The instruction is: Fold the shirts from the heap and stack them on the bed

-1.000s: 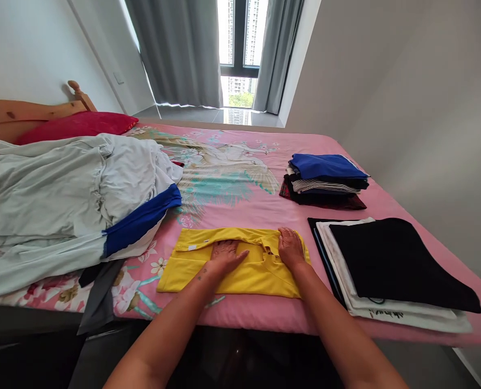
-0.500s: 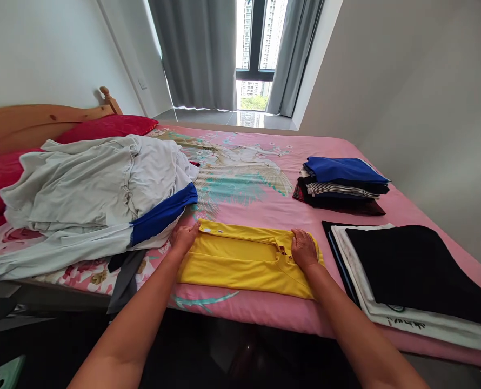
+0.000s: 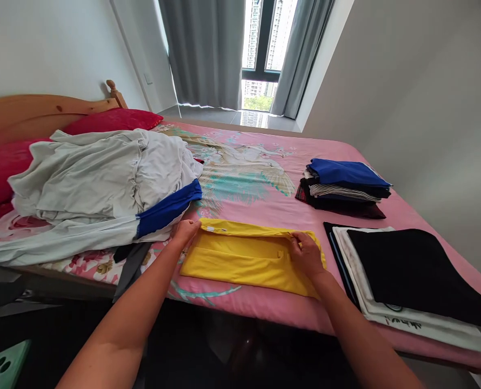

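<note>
A yellow shirt [image 3: 240, 270], folded into a wide rectangle, lies on the near edge of the bed. Its far edge has a band with small white labels. My left hand [image 3: 187, 231] pinches the far left corner of the shirt, fingers closed on the cloth. On the right, my right hand [image 3: 305, 253] grips the far edge near the right end, thumb and fingers together on the fabric. Between the hands the upper layer sags, leaving a long hollow behind the front fold.
Left of the shirt, a heap of pale grey and white clothes [image 3: 98, 173] with a blue cuff [image 3: 169, 209] covers the bed. A folded stack topped by blue cloth [image 3: 346, 172] stands right. Nearer lie black trousers or cloth [image 3: 419, 270] over white garments. Pink bedsheet [image 3: 256, 210] lies beneath.
Both hands have closed on the shirt's far edge, where the right hand had lain flatter on the cloth. The right part of the edge is now straighter and slightly lifted.
</note>
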Available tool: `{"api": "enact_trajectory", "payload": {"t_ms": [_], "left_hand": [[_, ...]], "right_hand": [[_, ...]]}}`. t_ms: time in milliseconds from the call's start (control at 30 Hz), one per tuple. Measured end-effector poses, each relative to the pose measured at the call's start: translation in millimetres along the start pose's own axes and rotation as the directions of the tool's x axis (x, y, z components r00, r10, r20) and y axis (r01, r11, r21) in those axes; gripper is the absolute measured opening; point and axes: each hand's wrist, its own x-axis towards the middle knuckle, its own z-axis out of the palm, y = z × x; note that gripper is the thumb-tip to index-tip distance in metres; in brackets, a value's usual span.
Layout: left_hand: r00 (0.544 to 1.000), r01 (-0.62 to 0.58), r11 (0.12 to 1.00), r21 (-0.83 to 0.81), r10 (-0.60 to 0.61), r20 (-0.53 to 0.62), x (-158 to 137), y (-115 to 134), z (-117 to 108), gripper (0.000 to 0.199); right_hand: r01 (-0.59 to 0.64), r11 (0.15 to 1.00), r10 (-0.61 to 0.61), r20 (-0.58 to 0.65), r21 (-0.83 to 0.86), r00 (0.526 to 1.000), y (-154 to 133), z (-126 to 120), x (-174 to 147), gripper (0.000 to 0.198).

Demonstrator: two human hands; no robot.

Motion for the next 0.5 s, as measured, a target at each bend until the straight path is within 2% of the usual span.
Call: {"api": "enact_trajectory", "payload": {"t_ms": [67, 167, 233, 300, 400, 467, 500], "left_hand": [[1.000, 0.024, 1.000, 0.012, -0.024, -0.012, -6.7, -4.6, -1.8, 0.033], [0.999, 0.027, 0.999, 0.025, -0.026, -0.032, -16.9, -12.1, 0.7, 0.027], [0.994, -0.049, 0.998, 0.025, 0.051, -0.092, -22.5, -15.0, 3.5, 0.031], [0.973, -0.169, 0.985, 0.026, 0.171, -0.158, -26.1, -13.7, 5.9, 0.036], [0.885, -0.432, 0.901, 0.030, 0.430, -0.178, -27.9, -3.5, 10.2, 0.035], [0.794, -0.594, 0.802, 0.060, 0.597, -0.112, -27.5, 5.2, 16.2, 0.037], [0.771, -0.629, 0.773, 0.082, 0.634, -0.061, -27.0, 8.6, 20.4, 0.038]], "right_hand": [[0.058, 0.998, -0.058, -0.001, -0.011, 0.998, 6.3, -9.1, 7.5, 0.024], [0.130, 0.986, -0.107, 0.202, -0.106, 0.974, 8.8, -19.4, 7.2, 0.021], [0.149, 0.979, -0.096, 0.326, -0.142, 0.940, 3.8, -22.0, 3.6, 0.023], [0.153, 0.980, -0.104, 0.330, -0.125, 0.938, -7.9, -21.1, 2.9, 0.026], [0.143, 0.987, -0.122, 0.248, -0.067, 0.961, -32.5, -12.0, 10.9, 0.025], [0.139, 0.988, -0.119, 0.258, -0.062, 0.959, -44.1, 0.1, 17.7, 0.027], [0.134, 0.988, -0.106, 0.286, -0.079, 0.952, -45.6, 7.5, 19.8, 0.029]]}}
